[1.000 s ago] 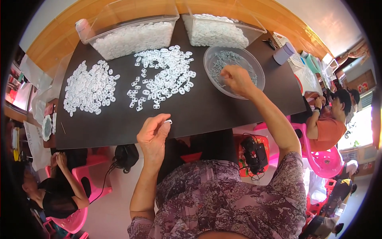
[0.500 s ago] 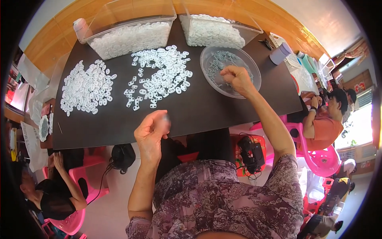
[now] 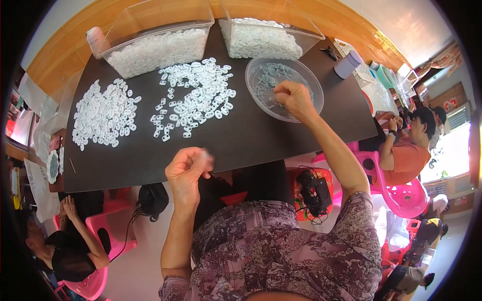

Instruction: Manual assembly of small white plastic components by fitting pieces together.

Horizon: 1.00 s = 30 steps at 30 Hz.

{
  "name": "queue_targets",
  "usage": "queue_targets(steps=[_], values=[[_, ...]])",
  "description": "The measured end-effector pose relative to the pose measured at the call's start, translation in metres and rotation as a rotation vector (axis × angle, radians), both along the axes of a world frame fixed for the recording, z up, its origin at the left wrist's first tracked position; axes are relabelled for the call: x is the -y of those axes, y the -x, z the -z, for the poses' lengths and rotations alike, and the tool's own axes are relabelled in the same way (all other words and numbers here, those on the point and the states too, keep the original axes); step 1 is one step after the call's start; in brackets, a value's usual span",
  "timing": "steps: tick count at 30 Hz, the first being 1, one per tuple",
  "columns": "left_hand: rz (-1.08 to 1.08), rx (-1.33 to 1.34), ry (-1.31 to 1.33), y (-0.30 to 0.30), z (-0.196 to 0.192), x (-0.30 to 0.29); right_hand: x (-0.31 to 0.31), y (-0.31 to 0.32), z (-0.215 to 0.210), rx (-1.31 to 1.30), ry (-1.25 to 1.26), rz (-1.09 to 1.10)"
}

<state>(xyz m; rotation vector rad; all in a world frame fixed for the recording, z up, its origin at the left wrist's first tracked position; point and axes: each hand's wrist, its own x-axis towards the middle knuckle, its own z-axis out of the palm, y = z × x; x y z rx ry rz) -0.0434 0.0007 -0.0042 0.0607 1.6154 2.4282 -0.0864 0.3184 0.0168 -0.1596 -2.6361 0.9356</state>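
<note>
Clear plastic under the right hand: the round bowl [image 3: 281, 115], small grey pieces [image 3: 273, 75] spread inside it.
Right hand [image 3: 295, 100]: over the bowl, fingers curled, thumb and fingertips drawn close; I cannot tell whether they pinch a grey piece.
Left hand [image 3: 188, 169]: left of the bowl and nearer the body, by the near edge of the dark table [image 3: 261, 143], thumb up against bent fingers; the tips blur, so I cannot tell whether anything is clamped there.
Loose white pieces [image 3: 203, 98]: left of the bowl, flat, with holes, thinning out along their left side.
White heap [image 3: 105, 115]: farther left of the bowl, more tightly packed.
Clear tubs: 2, holding many white pieces; the right tub [image 3: 306, 35] just beyond the bowl, the left tub [image 3: 213, 22] beyond it and to the left.
Lavender container [image 3: 348, 64]: right of the bowl, slightly beyond.
Red stool [image 3: 296, 213]: nearer the body than the bowl, a black device [image 3: 314, 193] with cables on top.
Seated co-workers: 2 nearby, an orange-topped person [image 3: 407, 158] right of the bowl, a dark-topped person [image 3: 75, 256] far left of it.
</note>
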Motion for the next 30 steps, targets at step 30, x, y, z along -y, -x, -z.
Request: queue_targets(steps=[30], values=[[0.007,-0.011,0.033,-0.008,0.001,0.004,-0.002,0.014,-0.007,0.178,-0.085,-0.114]])
